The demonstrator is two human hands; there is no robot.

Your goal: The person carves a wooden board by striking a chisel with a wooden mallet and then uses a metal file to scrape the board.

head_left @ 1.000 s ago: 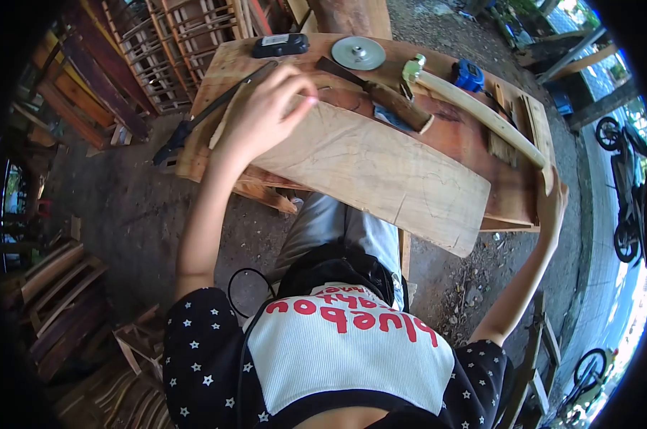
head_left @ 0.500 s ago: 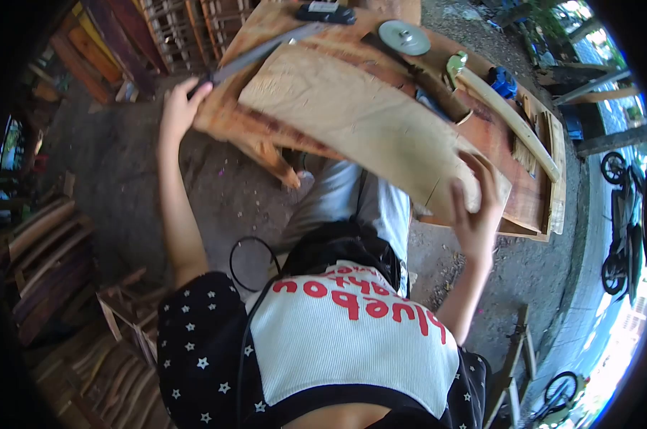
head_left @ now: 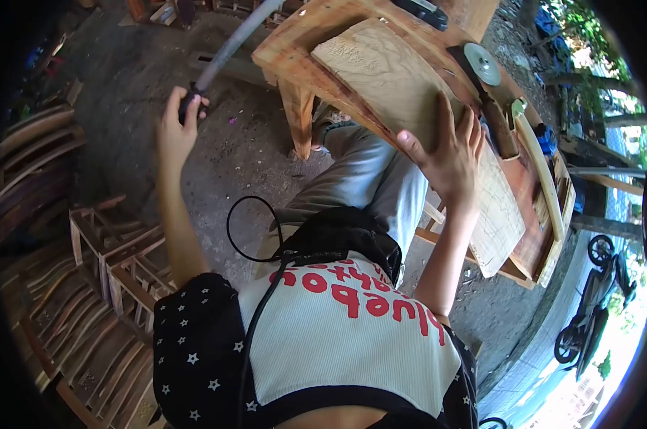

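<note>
My left hand point(head_left: 180, 123), out to the left of the table, is wrapped round the dark handle of a long grey-bladed tool point(head_left: 232, 51). The blade points up and away, past the table's left end. My right hand point(head_left: 453, 154) lies on a wide, pale wooden board point(head_left: 381, 64) with its fingers spread. Sawdust covers the board's far left end, and dark grain lines run along its face. The board lies along the wooden table point(head_left: 284, 51), its near right corner overhanging the front edge.
Behind the board are a grey disc point(head_left: 482, 64), a brown wooden handle point(head_left: 502, 132) and a curved pale strip point(head_left: 541, 175). A dark object point(head_left: 423, 11) sits at the table's far edge. Slatted wooden furniture point(head_left: 98, 336) stands left, a motorcycle point(head_left: 596, 300) right.
My left hand has swung the blade off the table top to point away over the floor. My right hand has slid from the board's right end to its middle. The view has shifted.
</note>
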